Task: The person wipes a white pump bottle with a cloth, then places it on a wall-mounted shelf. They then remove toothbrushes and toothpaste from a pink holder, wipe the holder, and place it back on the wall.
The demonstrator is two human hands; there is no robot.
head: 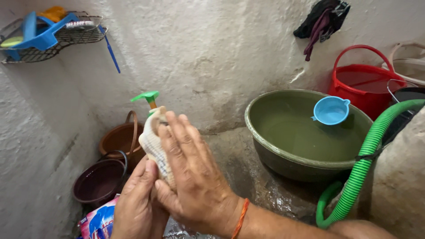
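A pale, waffle-textured cloth (pixel 154 146) with faint checks sits bunched between both hands, held up just left of the wide olive-green plastic basin (pixel 265 146) of water. The left hand (pixel 137 206) cups the cloth from below, its grip curled around the lower end; the right hand (pixel 190 177), an orange thread on its wrist, lies flat across the cloth with fingers spread and pressed against it. A small light-blue plastic scoop (pixel 331 110) floats in the basin. A ribbed green hose (pixel 363 163) curves at the basin's right. Behind the basin stands a red plastic bucket (pixel 363 84). Left of the basin, beyond the hands, a green-topped pump bottle (pixel 148 98) pokes up.
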